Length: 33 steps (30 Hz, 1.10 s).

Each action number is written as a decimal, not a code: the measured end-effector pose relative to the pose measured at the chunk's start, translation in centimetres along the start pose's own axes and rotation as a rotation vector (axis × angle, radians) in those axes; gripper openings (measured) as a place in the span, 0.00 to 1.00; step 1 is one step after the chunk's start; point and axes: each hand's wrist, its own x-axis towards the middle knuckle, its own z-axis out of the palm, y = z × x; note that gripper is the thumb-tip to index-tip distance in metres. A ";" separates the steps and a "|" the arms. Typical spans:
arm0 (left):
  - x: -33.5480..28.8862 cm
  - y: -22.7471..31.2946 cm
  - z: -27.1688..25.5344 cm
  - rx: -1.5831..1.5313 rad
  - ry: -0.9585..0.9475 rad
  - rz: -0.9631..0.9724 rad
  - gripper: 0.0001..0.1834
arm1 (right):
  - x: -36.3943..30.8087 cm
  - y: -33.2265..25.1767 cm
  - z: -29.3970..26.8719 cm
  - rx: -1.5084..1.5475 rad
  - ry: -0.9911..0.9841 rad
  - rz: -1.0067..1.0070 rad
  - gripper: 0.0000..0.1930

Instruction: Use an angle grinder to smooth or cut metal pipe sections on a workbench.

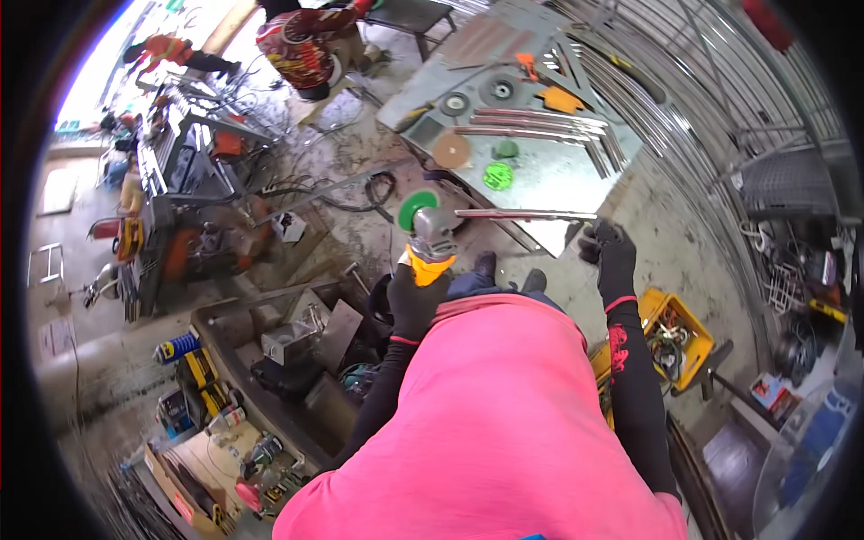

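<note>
My left hand (416,304), in a dark glove, is wrapped round the orange body of an angle grinder (434,238). The grinder's green disc (418,210) points away to the upper left. My right hand (615,256), also gloved, grips the right end of a thin shiny metal tube (526,214). The tube runs level toward the grinder, its left end close to the grinder's head; whether they touch I cannot tell. Beyond it stands a metal-topped table (549,189) with several cut tubes (531,126), a bright green disc (498,176) and a brown disc (452,151).
A grey bin (315,405) of scrap and parts stands at my left, a yellow crate (679,337) at my right. Cables (378,191) lie on the floor ahead. Long metal tubes (684,135) line the right side. Two other people (301,49) are at the far left.
</note>
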 end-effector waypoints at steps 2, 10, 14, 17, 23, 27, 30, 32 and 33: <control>0.0 0.8 0.3 -0.058 -0.041 -0.003 0.28 | 1.8 1.1 -3.4 -0.485 0.177 -0.446 0.18; -0.6 0.3 0.3 0.072 -0.087 0.030 0.30 | 4.0 1.1 -3.8 -0.892 -0.049 -0.640 0.27; -0.7 0.6 0.7 0.045 -0.133 0.066 0.30 | 5.2 2.0 -3.2 -0.845 -0.262 -0.499 0.23; -1.0 0.1 0.6 0.032 -0.192 0.059 0.30 | 5.0 1.1 -2.4 -0.821 -0.315 -0.355 0.22; -0.9 3.4 0.5 0.073 -0.368 0.088 0.32 | 5.3 1.4 -3.9 -0.825 -0.338 -0.397 0.19; -1.1 5.3 1.7 0.232 -0.511 0.145 0.36 | 4.7 0.3 -4.1 -0.845 -0.335 -0.270 0.20; -1.8 6.2 3.4 0.233 -0.523 0.191 0.37 | 4.4 0.2 -4.2 -0.874 -0.336 -0.246 0.21; -2.1 6.2 4.1 0.277 -0.535 0.167 0.38 | 4.2 0.0 -3.9 -0.955 -0.333 -0.208 0.22; -2.3 6.1 4.5 0.294 -0.543 0.158 0.39 | 4.2 0.1 -4.1 -0.957 -0.350 -0.171 0.23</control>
